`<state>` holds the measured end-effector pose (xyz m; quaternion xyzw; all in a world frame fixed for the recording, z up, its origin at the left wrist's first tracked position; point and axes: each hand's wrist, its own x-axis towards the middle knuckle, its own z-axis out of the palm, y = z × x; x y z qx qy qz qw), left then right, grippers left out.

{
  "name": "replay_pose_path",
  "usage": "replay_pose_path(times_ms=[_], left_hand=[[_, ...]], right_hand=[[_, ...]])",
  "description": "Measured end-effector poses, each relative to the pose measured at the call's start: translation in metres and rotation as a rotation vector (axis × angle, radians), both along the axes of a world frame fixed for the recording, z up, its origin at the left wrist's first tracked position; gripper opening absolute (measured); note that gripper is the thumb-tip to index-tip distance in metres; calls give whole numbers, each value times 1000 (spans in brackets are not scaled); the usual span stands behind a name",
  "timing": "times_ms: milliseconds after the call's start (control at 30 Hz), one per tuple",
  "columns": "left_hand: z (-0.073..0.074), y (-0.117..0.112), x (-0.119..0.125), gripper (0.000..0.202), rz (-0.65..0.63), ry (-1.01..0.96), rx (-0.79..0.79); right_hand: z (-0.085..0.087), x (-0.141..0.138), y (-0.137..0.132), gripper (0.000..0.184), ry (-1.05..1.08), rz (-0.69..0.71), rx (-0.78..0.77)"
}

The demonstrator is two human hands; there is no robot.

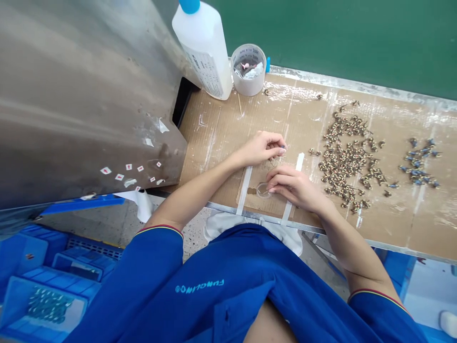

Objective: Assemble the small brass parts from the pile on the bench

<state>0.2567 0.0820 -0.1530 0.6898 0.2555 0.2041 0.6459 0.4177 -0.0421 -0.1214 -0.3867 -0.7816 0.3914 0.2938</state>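
My left hand (262, 147) rests on the cardboard-covered bench (228, 133), its fingers curled in a pinch around a tiny dark-tipped part. My right hand (291, 183) lies just below it, fingers closed on a small clear round dish (263, 190) at the bench's front edge. A large pile of small brass fittings (346, 159) is spread to the right of my hands. Further right lies a smaller group of blue-tipped fittings (420, 162).
A white plastic bottle with a blue cap (203, 45) and a clear cup of scraps (249, 69) stand at the back. A steel machine housing (82, 95) fills the left. Blue crates (46, 286) sit on the floor below left.
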Motion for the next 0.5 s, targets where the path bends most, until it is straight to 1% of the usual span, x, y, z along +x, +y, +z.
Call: replay_pose_path(times_ms=[100, 200, 333, 400, 500], left_hand=[[-1, 0, 0, 4, -2, 13, 27], [-1, 0, 0, 3, 7, 27, 57], [0, -1, 0, 5, -8, 31, 122], [0, -2, 0, 7, -28, 43, 163], [0, -3, 1, 9, -40, 72, 225]], right_hand=[[2, 0, 1, 20, 73, -48, -72], [5, 1, 1, 20, 166, -127, -129], [10, 7, -1, 30, 226, -297, -205], [11, 12, 0, 35, 225, -433, -186], [7, 20, 1, 33, 249, -666, -36]])
